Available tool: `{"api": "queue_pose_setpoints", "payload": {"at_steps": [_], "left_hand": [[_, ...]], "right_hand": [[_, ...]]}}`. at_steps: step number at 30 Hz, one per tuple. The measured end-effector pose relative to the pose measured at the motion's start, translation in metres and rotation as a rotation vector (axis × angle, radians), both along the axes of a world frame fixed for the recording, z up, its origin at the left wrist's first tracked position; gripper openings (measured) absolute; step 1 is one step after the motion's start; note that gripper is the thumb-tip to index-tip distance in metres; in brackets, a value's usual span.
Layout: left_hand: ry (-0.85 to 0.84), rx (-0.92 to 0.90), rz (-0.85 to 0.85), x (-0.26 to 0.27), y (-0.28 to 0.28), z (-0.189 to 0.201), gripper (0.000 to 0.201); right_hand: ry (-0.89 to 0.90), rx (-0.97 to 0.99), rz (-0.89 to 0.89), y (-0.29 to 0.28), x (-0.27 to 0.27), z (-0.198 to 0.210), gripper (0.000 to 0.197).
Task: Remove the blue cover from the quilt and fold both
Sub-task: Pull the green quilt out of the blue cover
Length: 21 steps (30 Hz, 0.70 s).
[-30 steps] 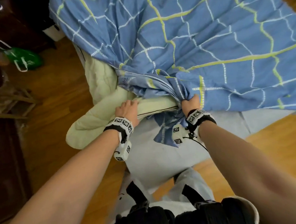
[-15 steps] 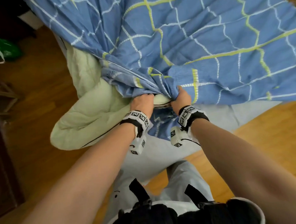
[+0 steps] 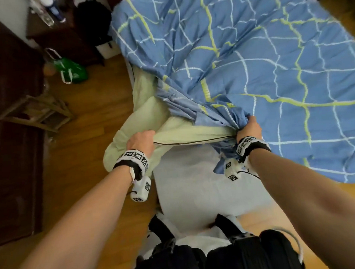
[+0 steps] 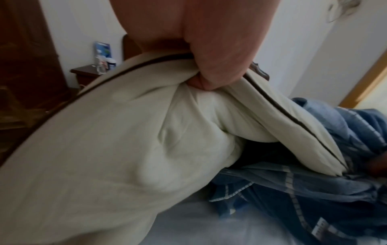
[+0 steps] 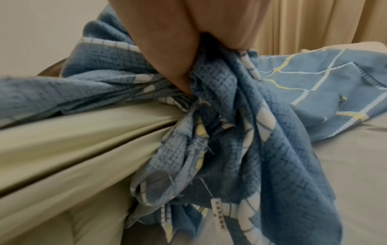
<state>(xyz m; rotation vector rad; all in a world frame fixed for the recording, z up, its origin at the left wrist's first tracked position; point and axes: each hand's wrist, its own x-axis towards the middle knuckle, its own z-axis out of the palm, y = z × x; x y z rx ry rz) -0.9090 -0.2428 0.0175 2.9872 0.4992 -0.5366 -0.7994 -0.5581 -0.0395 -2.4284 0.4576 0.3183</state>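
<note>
We are mid-stripping: our left hand (image 3: 141, 143) grips the pale quilt (image 3: 131, 134) at the bed's near left, our right hand (image 3: 249, 126) bunches the blue cover (image 3: 271, 67). Next, we draw them apart.

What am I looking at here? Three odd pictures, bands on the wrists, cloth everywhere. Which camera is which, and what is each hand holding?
No machine: a person with a camera on the head and one on each wrist. The head view looks down at a bed. The left hand grips the pale quilt at its dark-piped edge; the left wrist view shows that up close. The right hand grips a bunch of the blue cover, seen close in the right wrist view. The quilt is partly out of the cover.
</note>
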Motion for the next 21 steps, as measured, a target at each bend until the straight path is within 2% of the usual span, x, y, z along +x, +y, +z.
{"api": "queue_pose_setpoints", "payload": {"at_steps": [4,8,11,14,18,19,21], "left_hand": [[0.012,-0.018,0.035,-0.011,0.004,-0.015,0.016],[0.047,-0.079,0.007,0.0,-0.012,-0.027,0.019],[0.124,-0.079,-0.026,0.006,-0.021,-0.045,0.027],[0.201,-0.058,-0.007,0.009,-0.028,-0.066,0.052],[0.336,-0.06,-0.123,0.014,-0.057,-0.098,0.115],[0.327,-0.1,-0.11,0.017,-0.07,-0.106,0.12],[0.282,-0.195,0.038,0.028,-0.097,-0.123,0.117]], "right_hand": [[0.022,0.092,0.032,0.017,-0.014,-0.007,0.058],[0.197,0.099,0.113,0.011,-0.028,-0.027,0.091],[0.218,0.168,0.101,0.012,-0.034,-0.042,0.108],[0.221,0.228,0.059,0.018,-0.036,-0.058,0.114],[0.292,0.213,0.13,0.023,-0.034,-0.082,0.109],[0.337,0.21,0.147,0.023,-0.034,-0.09,0.108],[0.399,0.2,0.147,0.025,-0.033,-0.105,0.112]]}}
